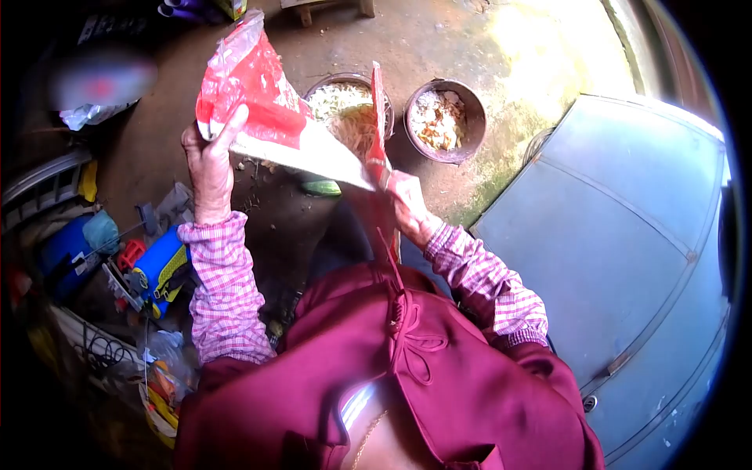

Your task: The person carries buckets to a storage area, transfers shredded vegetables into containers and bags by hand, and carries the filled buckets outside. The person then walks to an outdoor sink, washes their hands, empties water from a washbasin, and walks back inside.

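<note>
A red and white plastic sack (pixel 262 94) is stretched between my two hands in front of my maroon apron. My left hand (pixel 210 160) is closed on the sack's left side, thumb over the edge. My right hand (pixel 409 202) grips the sack's right side, where a narrow red panel stands almost edge-on to me. Behind the sack is a bucket (pixel 338 78) of pale shredded material, partly hidden. Just right of it stands a brown bucket (pixel 475 145) holding whitish and orange-brown scraps. A green vegetable piece (pixel 321 189) lies on the floor below the sack.
A large blue-grey metal panel (pixel 595 204) fills the right side. On the left lie a blue and yellow object (pixel 162 270), plastic bags (pixel 168 345) and other clutter. A wooden stool or bench (pixel 329 8) shows at the top. The floor (pixel 501 70) is brown and sunlit towards the right.
</note>
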### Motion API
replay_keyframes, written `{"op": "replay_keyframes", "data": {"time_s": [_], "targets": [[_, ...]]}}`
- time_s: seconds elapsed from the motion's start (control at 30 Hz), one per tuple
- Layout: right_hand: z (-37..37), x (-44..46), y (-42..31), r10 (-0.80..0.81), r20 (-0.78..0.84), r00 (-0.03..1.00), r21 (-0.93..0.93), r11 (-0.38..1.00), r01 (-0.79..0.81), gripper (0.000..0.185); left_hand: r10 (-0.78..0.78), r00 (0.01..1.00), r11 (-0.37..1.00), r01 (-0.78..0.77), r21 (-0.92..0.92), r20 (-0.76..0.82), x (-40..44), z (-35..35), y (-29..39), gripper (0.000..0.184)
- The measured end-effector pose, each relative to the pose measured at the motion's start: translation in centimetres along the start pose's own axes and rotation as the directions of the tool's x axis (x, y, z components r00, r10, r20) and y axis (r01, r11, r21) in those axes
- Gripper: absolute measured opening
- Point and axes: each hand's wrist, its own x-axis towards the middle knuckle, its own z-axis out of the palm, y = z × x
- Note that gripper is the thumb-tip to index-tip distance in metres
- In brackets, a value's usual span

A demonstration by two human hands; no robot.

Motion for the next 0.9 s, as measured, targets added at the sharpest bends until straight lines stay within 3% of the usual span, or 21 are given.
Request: {"op": "replay_keyframes", "data": {"time_s": [0.1, 0.13, 0.2, 0.23, 0.3, 0.37, 0.43, 0.5, 0.53, 0.6, 0.67, 0.73, 0.87, 0.9], "targets": [[0.2, -1.5, -0.5, -0.086, -0.008, 0.996, -0.003, 0.996, 0.086, 0.024, -0.04, 0.999, 0.999, 0.04, -0.004, -0.036, -1.3, -0.3, 0.5, 0.017], [0.4, -2.1, -0.8, 0.079, 0.0, 0.997, 0.232, 0.97, -0.077, 0.021, -0.041, 0.999, 0.999, 0.041, 0.004, -0.029, -1.4, -0.6, 0.4, 0.017], [0.4, -2.8, -1.3, 0.283, 0.071, 0.956, 0.465, 0.839, -0.283, 0.019, -0.04, 0.999, 0.999, 0.04, 0.004, -0.023, -1.8, -0.6, 0.4, 0.018], [0.3, -2.9, -1.3, 0.331, 0.095, 0.939, 0.478, 0.812, -0.335, 0.02, -0.037, 0.999, 0.999, 0.036, -0.004, -0.021, -1.9, -0.5, 0.3, 0.018], [0.1, -3.1, -1.3, 0.29, 0.053, 0.955, 0.435, 0.855, -0.284, 0.022, -0.038, 0.999, 0.999, 0.038, -0.011, -0.033, -2.1, -0.1, 0.7, 0.019], [-0.1, -3.7, -1.5, 0.097, -0.053, 0.994, 0.296, 0.952, -0.077, 0.021, -0.054, 0.997, 0.999, 0.053, -0.01, -0.064, -2.9, 0.1, 1.4, 0.021], [0.3, -4.5, -1.6, 0.128, -0.058, 0.99, 0.41, 0.907, -0.093, 0.017, -0.048, 0.996, 0.998, 0.051, 0.039, -0.072, -3.7, -0.1, 2.1, 0.022], [0.2, -4.9, -1.6, -0.05, -0.077, 0.996, 0.16, 0.985, 0.062, 0.018, -0.036, 0.991, 0.998, 0.042, 0.042, -0.128, -4.4, -0.2, 2.5, 0.026], [0.1, -4.9, -1.8, 0.077, 0.038, 0.996, 0.262, 0.961, -0.084, 0.025, -0.067, 0.99, 0.997, 0.072, 0.041, -0.123, -4.7, -0.7, 2.5, 0.029], [-0.4, -5.0, -2.8, 0.223, 0.09, 0.971, 0.467, 0.852, -0.238, 0.029, -0.066, 0.987, 0.997, 0.07, 0.017, -0.146, -5.2, -0.9, 2.7, 0.029], [-1.3, -4.3, -3.7, 0.207, 0.096, 0.974, 0.437, 0.87, -0.228, 0.029, -0.076, 0.987, 0.997, 0.076, -0.004, -0.142, -5.4, -0.9, 3.3, 0.029], [-1.8, -4.5, -4.0, 0.038, 0.075, 0.996, 0.166, 0.985, -0.05, 0.026, -0.066, 0.989, 0.997, 0.071, 0.034, -0.129, -5.8, -0.6, 4.1, 0.029], [-0.5, -5.5, -3.9, 0.028, 0.005, 1.0, 0.244, 0.969, -0.028, 0.022, -0.031, 0.996, 0.996, 0.038, 0.087, -0.089, -6.5, -1.1, 5.0, 0.032], [0.0, -5.7, -3.8, 0.125, 0.043, 0.991, 0.379, 0.916, -0.132, 0.02, -0.023, 0.996, 0.995, 0.03, 0.092, -0.084, -6.7, -1.4, 5.1, 0.033]]}}
